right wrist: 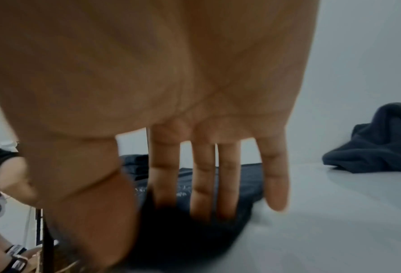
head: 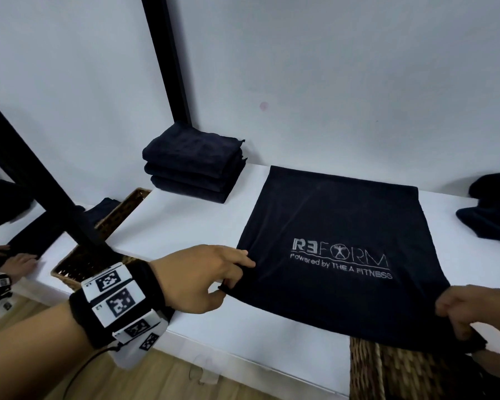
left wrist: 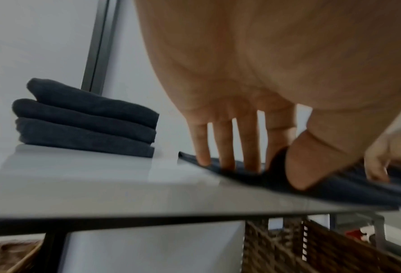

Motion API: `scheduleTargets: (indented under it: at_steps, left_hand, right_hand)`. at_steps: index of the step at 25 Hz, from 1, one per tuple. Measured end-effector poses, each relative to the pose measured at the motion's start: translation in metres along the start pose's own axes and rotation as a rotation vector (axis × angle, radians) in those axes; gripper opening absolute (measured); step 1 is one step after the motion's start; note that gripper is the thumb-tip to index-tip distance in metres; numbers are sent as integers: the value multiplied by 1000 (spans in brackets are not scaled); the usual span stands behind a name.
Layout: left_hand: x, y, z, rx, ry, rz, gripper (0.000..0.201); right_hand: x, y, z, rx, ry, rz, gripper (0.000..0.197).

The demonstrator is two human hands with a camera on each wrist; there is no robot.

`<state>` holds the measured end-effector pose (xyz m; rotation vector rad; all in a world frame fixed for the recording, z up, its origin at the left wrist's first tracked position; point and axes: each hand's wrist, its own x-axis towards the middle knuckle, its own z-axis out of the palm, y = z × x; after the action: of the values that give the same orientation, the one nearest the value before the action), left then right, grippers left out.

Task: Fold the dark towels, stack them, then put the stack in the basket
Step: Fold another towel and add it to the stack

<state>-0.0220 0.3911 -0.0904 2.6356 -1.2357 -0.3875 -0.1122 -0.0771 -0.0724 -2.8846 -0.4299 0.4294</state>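
Spread towel [head: 338,249]: dark, nearly black terry cloth with a matte nap, lying flat on the white table [head: 171,226] with pale printed lettering facing up. Roughly rectangular; its far edge runs near the wall, and its near edge is raised off the table at both corners.
Left hand [head: 205,278]: pinches the near-left corner of the spread towel between thumb and fingers. In the left wrist view the thumb sits under the cloth and the fingers [left wrist: 225,144] on top.
Right hand [head: 471,313]: grips the near-right corner, which hangs past the table's front edge. In the right wrist view the thumb closes against dark cloth bunched below the fingers [right wrist: 204,184].
Folded stack [head: 192,166]: three dark towels, soft, thick, with rounded fold edges, piled squarely at the back left of the table against a black post [head: 168,59]. Well apart from the spread towel.
Unfolded heap [head: 491,209]: crumpled dark cloth at the right end of the table, apart from the spread towel.
Baskets: a brown woven wicker basket [head: 401,370] stands below the front edge, under the right hand; a second woven basket [head: 104,226] sits past the left end of the table.
Table surface: smooth, white, slightly glossy, with a straight dark-trimmed front edge in the left wrist view.
Open room: bare table lies between the stack and the spread towel, and between that towel and the heap.
Mirror [head: 0,197]: black-framed, at far left, reflecting a hand and dark cloth.
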Motion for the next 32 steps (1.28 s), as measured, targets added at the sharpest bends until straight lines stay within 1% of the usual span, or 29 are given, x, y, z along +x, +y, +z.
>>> scheduleTargets:
  at_steps: [1, 2, 3, 4, 7, 9, 10, 11, 12, 13, 14, 15, 16, 17, 19, 20, 21, 22, 24, 25, 27, 28, 30, 32]
  left_hand:
    - [1, 2, -7, -6, -14, -6, 2]
    - [3, 5, -13, 0, -16, -4, 5]
    - [6, 8, -21, 14, -24, -1, 14]
    - [10, 12, -28, 46, -48, 6, 26]
    - [17, 23, -32, 262, -134, 20, 62]
    - [15, 31, -17, 410, -141, 1, 74]
    - [12, 34, -5, 465, -135, -38, 75]
    - [9, 37, 8, 504, -82, -71, 72]
    - [9, 38, 20, 526, -16, -85, 66]
    - [10, 37, 31, 535, 50, -80, 54]
    - [13, 37, 38, 540, 118, -62, 40]
    - [15, 36, 42, 547, 192, -36, 29]
    - [16, 35, 43, 542, 248, -11, 25]
    - [15, 33, 41, 548, 272, 16, 24]
    - [13, 31, 38, 580, 271, 52, 23]
    - [14, 31, 41, 612, 276, 50, 30]
    - [15, 31, 44, 652, 270, 23, 38]
    - [19, 30, 50, 701, 272, -5, 37]
    - [27, 30, 55, 759, 273, -67, 18]
    - [27, 30, 54, 748, 277, -76, 18]
    - [23, 29, 53, 758, 305, -1, 29]
    - [19, 28, 52, 762, 316, 48, 30]
    - [7, 27, 44, 714, 303, 78, 30]
    - [-1, 26, 31, 556, 271, 77, 29]
  right_hand:
    - [-1, -10, -9, 5, -76, -2, 26]
    - [3, -3, -6, 38, -127, -9, 27]
    - [6, -6, -13, -11, -137, -16, 28]
    - [10, -13, -16, -9, -140, -21, 31]
    - [15, -42, -21, -219, -126, -64, 48]
    - [13, -62, -9, -344, -148, -8, 57]
    - [9, -69, 1, -337, -126, 23, 62]
    - [7, -68, 14, -326, -90, 25, 66]
    - [8, -63, 30, -376, -54, 17, 66]
    - [9, -57, 41, -432, -57, 2, 59]
    - [11, -52, 46, -499, -26, -11, 53]
    - [11, -49, 44, -521, 13, -34, 51]
    - [10, -46, 41, -495, 51, -37, 51]
    - [7, -46, 38, -459, 81, -35, 53]
    - [1, -48, 40, -435, 129, -39, 52]
    - [0, -48, 45, -449, 145, -52, 49]
    - [1, -47, 51, -466, 171, -70, 48]
    - [5, -47, 56, -495, 195, -76, 49]
    - [11, -47, 62, -526, 241, -47, 52]
    - [12, -47, 62, -519, 244, -41, 53]
    - [7, -43, 61, -517, 207, -64, 52]
    - [3, -42, 57, -500, 179, -67, 51]
    - [-5, -42, 52, -433, 160, -32, 48]
    - [-15, -40, 39, -384, 163, -22, 37]
